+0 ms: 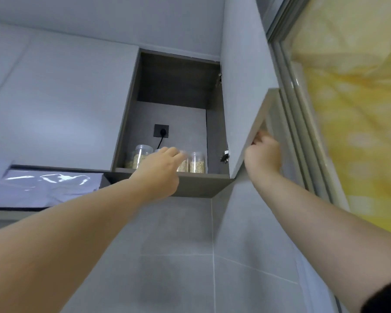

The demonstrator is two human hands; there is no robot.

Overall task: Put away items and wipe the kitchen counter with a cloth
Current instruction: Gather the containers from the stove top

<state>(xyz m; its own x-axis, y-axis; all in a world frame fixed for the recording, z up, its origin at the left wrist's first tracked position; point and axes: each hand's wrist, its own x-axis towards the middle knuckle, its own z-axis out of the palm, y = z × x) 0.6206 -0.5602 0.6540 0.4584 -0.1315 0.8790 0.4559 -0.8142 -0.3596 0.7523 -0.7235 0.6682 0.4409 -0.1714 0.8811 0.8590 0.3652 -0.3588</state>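
An upper wall cabinet (122,123) stands open above me. On its bottom shelf stand clear jars of oats: one at the left (138,158) and one at the right (197,163), with another between them partly hidden by my left hand (165,164). That hand reaches into the cabinet with fingers extended onto the middle jar; whether it grips the jar is hidden. My right hand (263,154) holds the lower corner of the open grey cabinet door (242,86), fingers curled round its edge.
A black wall socket (161,130) with a plugged cable sits on the cabinet's back wall. A range hood (45,186) in shiny wrap hangs at the left. Grey tiled wall (178,256) lies below. A window frame (303,123) with yellow curtain (357,109) is at the right.
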